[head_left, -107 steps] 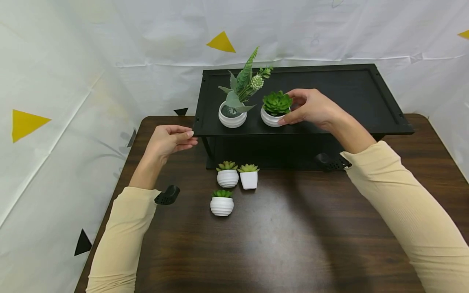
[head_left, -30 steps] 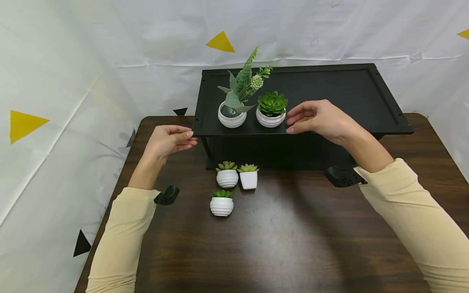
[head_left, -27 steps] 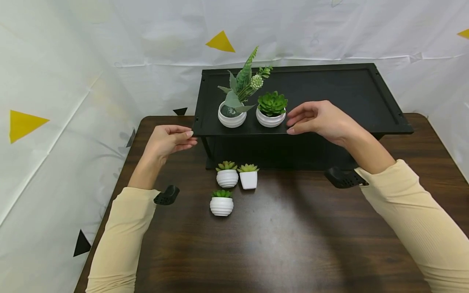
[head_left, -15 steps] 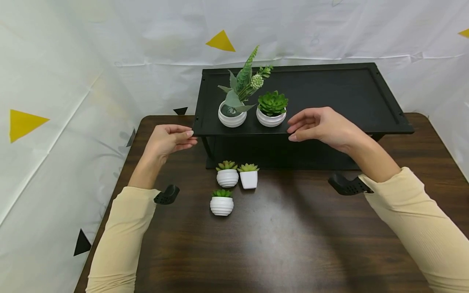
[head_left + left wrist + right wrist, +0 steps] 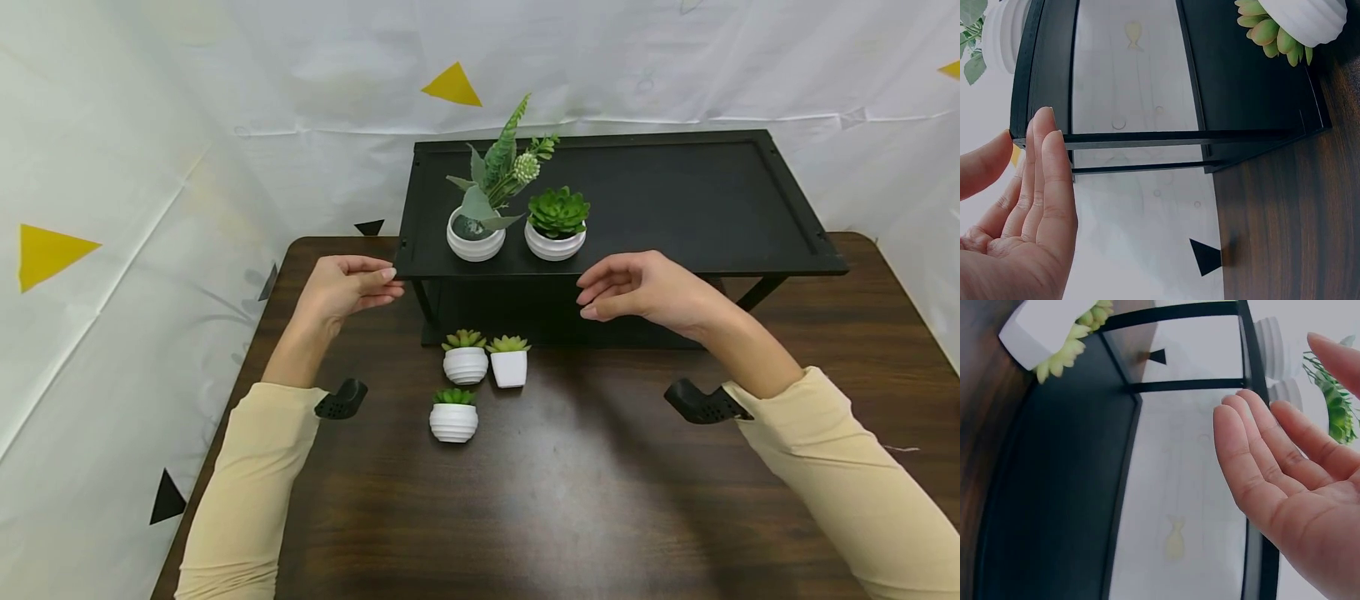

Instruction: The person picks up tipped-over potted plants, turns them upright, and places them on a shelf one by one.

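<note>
My left hand (image 5: 339,289) pinches the front left corner of a two-tier black shelf (image 5: 660,192), thumb on the edge and fingers beneath, as the left wrist view shows. Relaxed and holding nothing, my right hand (image 5: 641,287) hovers before the shelf's front edge. On the top tier stand two ribbed white pots: a leafy plant with a tall fern frond (image 5: 477,237) at the left, and a bright green succulent (image 5: 557,223) beside it. Palm and spread fingers (image 5: 1235,437) of the right hand face the shelf in the right wrist view.
Three small succulents stand on the dark wooden table (image 5: 555,500) before the shelf: a reddish-tipped one in a round pot (image 5: 465,364), one in a square pot (image 5: 509,367) and a green one (image 5: 453,421) nearer. White sheeting (image 5: 315,75) hangs behind and at the left.
The right hand has let go of the bright green succulent, now slightly further left, and moved back and down off the shelf top. The left hand has stayed at the corner.
</note>
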### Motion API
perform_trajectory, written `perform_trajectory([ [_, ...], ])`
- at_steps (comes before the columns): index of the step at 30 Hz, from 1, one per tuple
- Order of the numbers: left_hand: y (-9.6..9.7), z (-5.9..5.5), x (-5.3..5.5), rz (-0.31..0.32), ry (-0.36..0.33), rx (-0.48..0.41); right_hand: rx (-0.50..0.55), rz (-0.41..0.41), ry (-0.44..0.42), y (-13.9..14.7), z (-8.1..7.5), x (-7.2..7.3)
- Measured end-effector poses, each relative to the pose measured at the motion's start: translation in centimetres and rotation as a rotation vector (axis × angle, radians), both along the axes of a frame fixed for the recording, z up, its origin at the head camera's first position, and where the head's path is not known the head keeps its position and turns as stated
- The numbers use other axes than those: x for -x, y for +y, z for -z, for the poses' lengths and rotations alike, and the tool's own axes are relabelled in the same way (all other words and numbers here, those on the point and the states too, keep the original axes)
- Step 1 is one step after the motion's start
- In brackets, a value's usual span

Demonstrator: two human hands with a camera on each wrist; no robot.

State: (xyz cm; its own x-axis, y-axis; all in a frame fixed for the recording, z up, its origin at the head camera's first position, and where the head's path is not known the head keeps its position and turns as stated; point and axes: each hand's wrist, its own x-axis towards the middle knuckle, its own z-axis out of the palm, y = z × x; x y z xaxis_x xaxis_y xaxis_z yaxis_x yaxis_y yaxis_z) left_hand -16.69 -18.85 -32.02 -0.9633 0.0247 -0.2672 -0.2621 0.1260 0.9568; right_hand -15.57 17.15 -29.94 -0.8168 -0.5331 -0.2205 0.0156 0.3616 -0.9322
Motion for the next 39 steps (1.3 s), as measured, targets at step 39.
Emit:
perform_trajectory([
  [39, 0.0, -0.2, -0.2, -0.005, -0.002, -0.023, -0.074, 0.034, -0.042, -4.2, 11.0, -1.5],
])
